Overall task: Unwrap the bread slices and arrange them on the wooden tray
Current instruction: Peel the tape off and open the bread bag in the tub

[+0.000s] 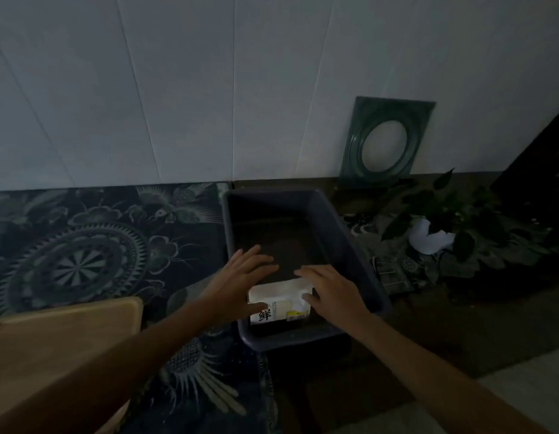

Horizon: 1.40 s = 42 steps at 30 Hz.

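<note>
A wrapped bread pack (pixel 279 303), white with a black character on its label, lies at the near end of a dark plastic bin (pixel 350 245). My left hand (pixel 243 277) hovers over the pack's left edge with fingers spread and its thumb at the wrapper. Over the pack's right edge is my right hand (pixel 330 291), fingers apart, thumb touching the wrapper. Neither hand has closed on it. The light wooden tray (pixel 52 343) lies at the lower left, partly under my left forearm.
A dark patterned cloth (pixel 84 245) covers the table. A potted plant with a white wrap (pixel 431 239) stands to the right of the bin. A green square frame (pixel 384 142) leans on the white panelled wall. The scene is dim.
</note>
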Each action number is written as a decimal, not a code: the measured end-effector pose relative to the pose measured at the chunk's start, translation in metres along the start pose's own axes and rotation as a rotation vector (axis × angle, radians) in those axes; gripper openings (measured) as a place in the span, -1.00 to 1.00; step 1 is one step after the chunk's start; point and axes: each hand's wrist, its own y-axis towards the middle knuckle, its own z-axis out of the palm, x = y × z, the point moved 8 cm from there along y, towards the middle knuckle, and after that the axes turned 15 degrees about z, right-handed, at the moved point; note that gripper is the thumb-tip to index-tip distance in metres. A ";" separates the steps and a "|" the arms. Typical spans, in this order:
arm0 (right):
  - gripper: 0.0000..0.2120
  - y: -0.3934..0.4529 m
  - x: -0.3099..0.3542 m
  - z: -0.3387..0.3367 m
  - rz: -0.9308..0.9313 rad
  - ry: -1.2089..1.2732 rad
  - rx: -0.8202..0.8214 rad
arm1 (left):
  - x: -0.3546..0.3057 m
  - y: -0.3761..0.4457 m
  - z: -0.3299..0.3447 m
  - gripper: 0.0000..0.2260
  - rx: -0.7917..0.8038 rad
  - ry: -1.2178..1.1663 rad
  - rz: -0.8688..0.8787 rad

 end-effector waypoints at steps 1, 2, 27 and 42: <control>-0.52 0.002 -0.002 -0.001 0.007 0.018 -0.023 | 0.000 0.001 0.002 -0.29 -0.015 -0.036 0.023; -0.59 0.003 -0.003 -0.003 0.016 0.055 -0.036 | 0.001 0.000 0.002 -0.33 -0.030 -0.097 0.009; -0.57 0.031 -0.010 0.003 -0.288 0.211 0.008 | 0.018 0.004 -0.002 -0.78 -0.140 -0.331 -0.244; -0.73 0.046 -0.012 -0.009 -0.331 0.334 0.028 | 0.012 0.026 -0.006 -0.82 -0.117 -0.340 -0.250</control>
